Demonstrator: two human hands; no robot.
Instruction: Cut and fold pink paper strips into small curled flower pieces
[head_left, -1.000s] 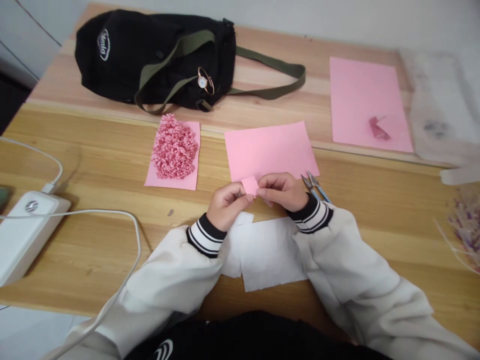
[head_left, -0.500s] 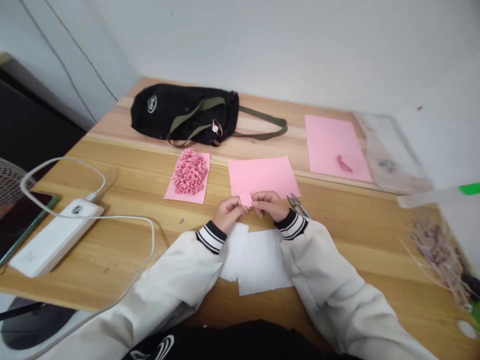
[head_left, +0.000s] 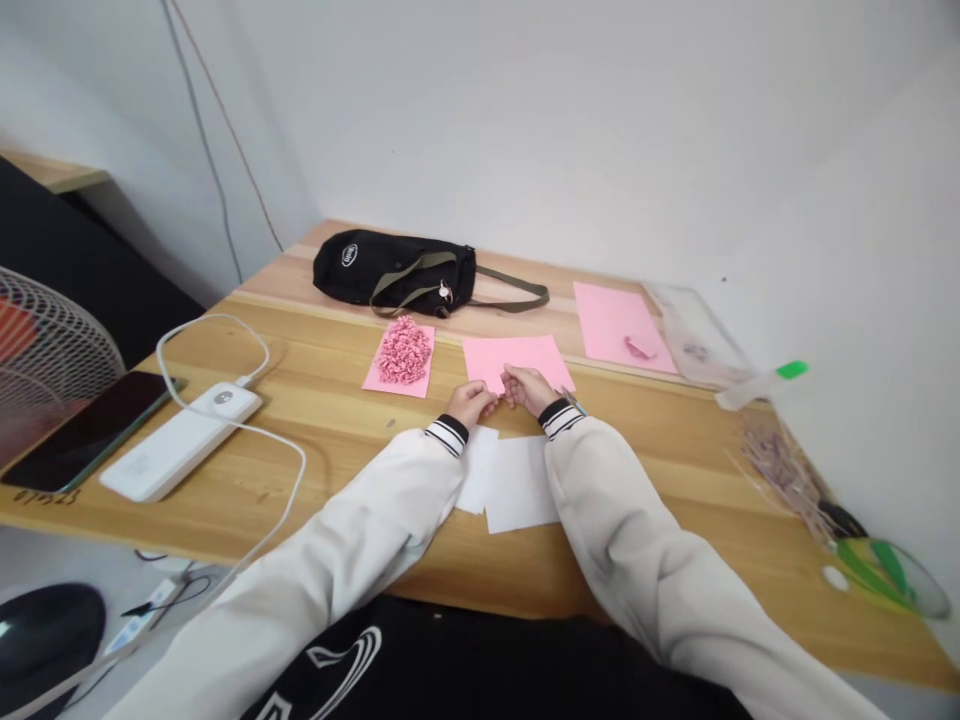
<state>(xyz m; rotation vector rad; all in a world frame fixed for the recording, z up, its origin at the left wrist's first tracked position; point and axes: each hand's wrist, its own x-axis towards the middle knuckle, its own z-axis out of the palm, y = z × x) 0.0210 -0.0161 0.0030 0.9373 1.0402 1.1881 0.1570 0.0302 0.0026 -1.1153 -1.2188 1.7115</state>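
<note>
Between my fingertips is a small piece of pink paper [head_left: 496,387], hard to tell apart from the larger pink sheet [head_left: 517,350] behind it. My left hand [head_left: 471,402] is closed in a pinch at its left side. My right hand [head_left: 529,389] pinches from the other side, knuckles raised. Below the hands lie two white paper pieces [head_left: 519,490], partly covered by my right sleeve. Small snips [head_left: 574,401] show just beyond my right wrist. To the left, a heap of pink beaded craft pieces [head_left: 404,352] rests on a smaller pink sheet [head_left: 373,381].
A black bag [head_left: 405,270] lies at the back. Left are a white power bank [head_left: 180,442] with its cable, a phone [head_left: 90,435] and a fan [head_left: 52,350]. Right are another pink sheet [head_left: 615,320], clear plastic [head_left: 697,335] and dried stems [head_left: 780,465].
My head view has shifted, so the table looks farther off and more of the fan and the right edge shows. Both hands stay together at the small pink paper; my right hand has turned slightly.
</note>
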